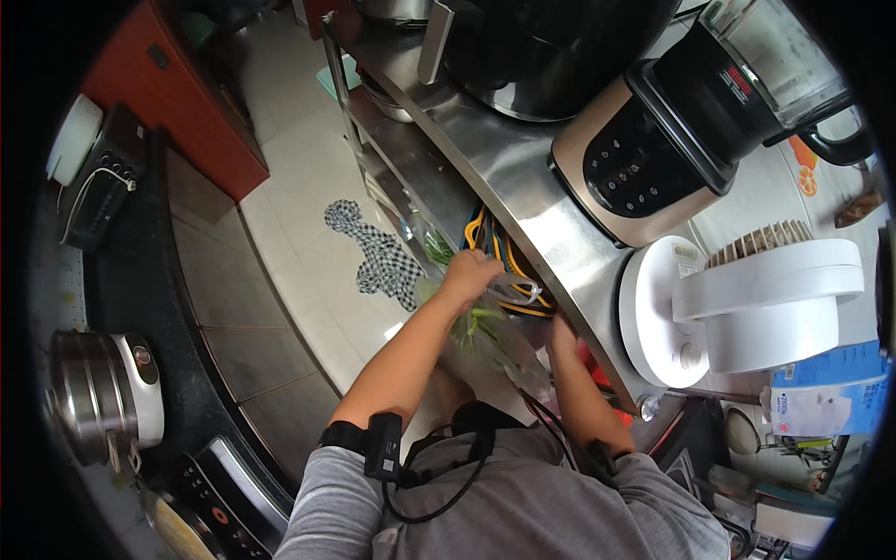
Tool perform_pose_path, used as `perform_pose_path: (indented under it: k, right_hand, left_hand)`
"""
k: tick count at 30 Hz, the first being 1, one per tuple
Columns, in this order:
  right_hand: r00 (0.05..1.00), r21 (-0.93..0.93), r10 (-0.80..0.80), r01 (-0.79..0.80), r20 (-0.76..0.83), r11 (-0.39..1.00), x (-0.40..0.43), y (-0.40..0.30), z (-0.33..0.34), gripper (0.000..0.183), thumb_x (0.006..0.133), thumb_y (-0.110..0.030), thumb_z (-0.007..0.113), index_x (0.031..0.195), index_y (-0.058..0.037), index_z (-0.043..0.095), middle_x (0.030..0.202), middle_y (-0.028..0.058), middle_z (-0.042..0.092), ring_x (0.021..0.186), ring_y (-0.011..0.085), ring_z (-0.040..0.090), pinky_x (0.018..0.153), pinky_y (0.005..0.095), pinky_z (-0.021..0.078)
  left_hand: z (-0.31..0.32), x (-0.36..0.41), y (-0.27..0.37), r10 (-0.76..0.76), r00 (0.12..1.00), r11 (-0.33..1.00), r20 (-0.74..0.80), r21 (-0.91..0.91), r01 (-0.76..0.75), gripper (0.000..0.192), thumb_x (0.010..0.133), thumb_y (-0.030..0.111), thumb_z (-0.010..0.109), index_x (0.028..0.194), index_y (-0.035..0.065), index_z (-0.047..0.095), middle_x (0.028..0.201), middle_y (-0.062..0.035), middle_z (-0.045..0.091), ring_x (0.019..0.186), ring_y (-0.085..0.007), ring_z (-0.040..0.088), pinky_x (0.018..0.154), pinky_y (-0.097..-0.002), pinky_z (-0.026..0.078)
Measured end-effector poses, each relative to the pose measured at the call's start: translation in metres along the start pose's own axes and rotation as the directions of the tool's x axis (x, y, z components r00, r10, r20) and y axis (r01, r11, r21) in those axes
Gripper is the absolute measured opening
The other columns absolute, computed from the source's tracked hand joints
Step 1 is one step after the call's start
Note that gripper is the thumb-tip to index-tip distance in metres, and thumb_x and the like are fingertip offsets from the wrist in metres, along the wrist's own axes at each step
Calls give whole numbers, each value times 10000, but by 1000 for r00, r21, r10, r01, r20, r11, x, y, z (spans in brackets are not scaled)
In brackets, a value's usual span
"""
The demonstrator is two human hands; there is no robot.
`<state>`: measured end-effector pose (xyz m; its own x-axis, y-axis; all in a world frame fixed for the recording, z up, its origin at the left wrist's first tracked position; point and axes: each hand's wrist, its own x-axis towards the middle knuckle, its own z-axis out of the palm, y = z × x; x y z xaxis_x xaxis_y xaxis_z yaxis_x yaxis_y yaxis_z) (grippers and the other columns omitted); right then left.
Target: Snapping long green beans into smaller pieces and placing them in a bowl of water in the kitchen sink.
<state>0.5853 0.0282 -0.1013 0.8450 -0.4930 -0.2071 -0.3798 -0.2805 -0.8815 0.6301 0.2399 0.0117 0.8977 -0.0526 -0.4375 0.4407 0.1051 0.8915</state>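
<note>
My left hand [470, 275] is closed on the top of a clear plastic bag [490, 329], whose handle loop sticks out to its right. Green leafy vegetables [481, 323] show through the bag, which hangs down in front of my body. Beyond that hand, on the lower shelf, lie yellow, blue and black straps or handles [518, 262]. My right hand [560, 329] reaches in beneath the edge of the steel table; its fingers are hidden. More green leaves [437, 246] in clear plastic are just past my left hand.
A stainless steel table [518, 182] carries a blender [651, 154], a white appliance [749, 308] and a large black appliance [546, 49]. A checkered cloth [381, 259] lies on the tiled floor. On the left, a dark counter [119, 280] holds a steamer pot [98, 399] and a cooktop [224, 497].
</note>
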Motion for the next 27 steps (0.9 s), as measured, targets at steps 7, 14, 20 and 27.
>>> perform_pose_path:
  k: [7, 14, 20, 27]
  right_hand:
    - [998, 338, 50, -37, -30, 940, 40, -11, 12, 447, 901, -283, 458, 1264, -25, 424, 1282, 138, 442, 1184, 271, 404, 991, 340, 313]
    - [999, 293, 33, -40, 30, 955, 39, -23, -9, 479, 902, -322, 455, 1261, -8, 419, 1290, 147, 437, 1189, 268, 400, 980, 333, 319]
    - [995, 162, -93, 87, 31, 983, 54, -20, 3, 510, 902, -356, 453, 1258, 7, 415, 1296, 155, 433, 1194, 266, 397, 971, 328, 325]
    - [858, -123, -288, 370, 425, 921, -24, -85, 11, 509, 882, -327, 521, 1257, -6, 392, 1189, 130, 529, 1063, 249, 510, 903, 323, 400]
  left_hand:
    - [-9, -18, 11, 187, 982, 967, -22, -174, -188, 120, 730, 41, 588, 645, 62, 507, 592, 37, 484, 507, -44, 415, 460, -203, 320]
    - [-41, -29, 19, 186, 977, 908, -101, -363, -211, 103, 750, 39, 595, 671, 62, 533, 618, 18, 528, 515, -60, 460, 489, -215, 367]
    - [-89, -58, 31, 185, 982, 956, -49, -221, -191, 128, 766, 17, 566, 675, 86, 509, 618, 27, 516, 532, -60, 466, 493, -203, 367]
    - [-127, -122, 10, 222, 960, 963, -170, -119, -244, 109, 740, -1, 559, 668, 61, 505, 624, 45, 488, 562, -40, 426, 521, -196, 344]
